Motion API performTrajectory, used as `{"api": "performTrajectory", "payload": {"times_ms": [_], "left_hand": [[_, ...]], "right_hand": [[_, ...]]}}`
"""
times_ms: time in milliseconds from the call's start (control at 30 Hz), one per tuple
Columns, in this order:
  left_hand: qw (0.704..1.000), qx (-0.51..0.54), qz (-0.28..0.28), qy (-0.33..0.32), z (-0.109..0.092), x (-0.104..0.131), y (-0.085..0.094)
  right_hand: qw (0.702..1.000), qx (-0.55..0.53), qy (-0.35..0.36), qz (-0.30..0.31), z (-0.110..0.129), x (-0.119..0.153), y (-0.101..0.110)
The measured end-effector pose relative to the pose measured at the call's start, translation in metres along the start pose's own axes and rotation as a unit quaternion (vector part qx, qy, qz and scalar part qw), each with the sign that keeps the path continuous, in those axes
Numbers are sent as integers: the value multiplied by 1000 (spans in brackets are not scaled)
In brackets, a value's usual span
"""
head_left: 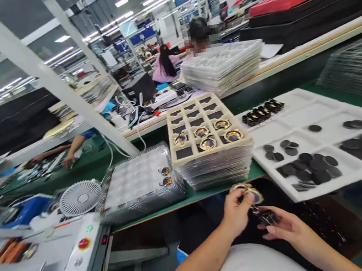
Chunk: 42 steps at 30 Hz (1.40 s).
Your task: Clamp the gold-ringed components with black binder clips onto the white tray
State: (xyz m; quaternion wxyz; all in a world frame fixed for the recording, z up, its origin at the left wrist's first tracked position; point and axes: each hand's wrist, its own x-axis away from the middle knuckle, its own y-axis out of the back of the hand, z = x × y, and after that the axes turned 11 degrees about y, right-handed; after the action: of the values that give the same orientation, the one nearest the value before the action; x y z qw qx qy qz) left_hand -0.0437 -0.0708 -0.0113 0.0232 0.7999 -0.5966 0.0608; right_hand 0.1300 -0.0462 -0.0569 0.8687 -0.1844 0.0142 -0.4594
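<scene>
My left hand (236, 213) is closed on a gold-rimmed round case (256, 196), pinched between thumb and fingers. Just below it, my right hand (288, 225) grips a small black block-shaped part (267, 217) with shiny metal bits. The two pieces are close together; whether they are joined cannot be made out. Beyond my hands stands a stack of cream trays (211, 151), its top one holding several similar gold round cases (208, 143) in its pockets. To the right, a white foam tray (297, 197) carries black discs (311, 169) and a row of black parts (263, 112).
Left of the cream stack are clear plastic trays (136, 180) and a white fan (81, 198). A machine with a red button (84, 243) stands at lower left. More clear trays (223, 66) sit on the shelf. Another person's hand (69, 159) works at far left.
</scene>
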Motion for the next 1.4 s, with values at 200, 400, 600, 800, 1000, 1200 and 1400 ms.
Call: {"api": "performTrajectory", "payload": {"times_ms": [200,400,600,800,1000,1200,1400], "left_hand": [[994,47,93,27,13,3,-27],[988,123,53,73,15,-5,-29],[985,121,46,115,7,-13,-17],[987,-3,123,101,2,-38,-45],[980,-89,167,66,-6,-94,-96],[974,-154,150,71,-14,-148,-115],[962,-266,22,50,-19,-191,-126]], "right_hand": [[990,128,-8,-62,-23,-3,0],[981,182,-32,-61,-12,11,14],[897,413,-32,-151,2,33,96],[802,545,87,-229,30,33,133],[754,517,402,-45,87,-32,83],[737,513,437,-51,109,-94,117],[818,442,279,-240,113,-132,151]]}}
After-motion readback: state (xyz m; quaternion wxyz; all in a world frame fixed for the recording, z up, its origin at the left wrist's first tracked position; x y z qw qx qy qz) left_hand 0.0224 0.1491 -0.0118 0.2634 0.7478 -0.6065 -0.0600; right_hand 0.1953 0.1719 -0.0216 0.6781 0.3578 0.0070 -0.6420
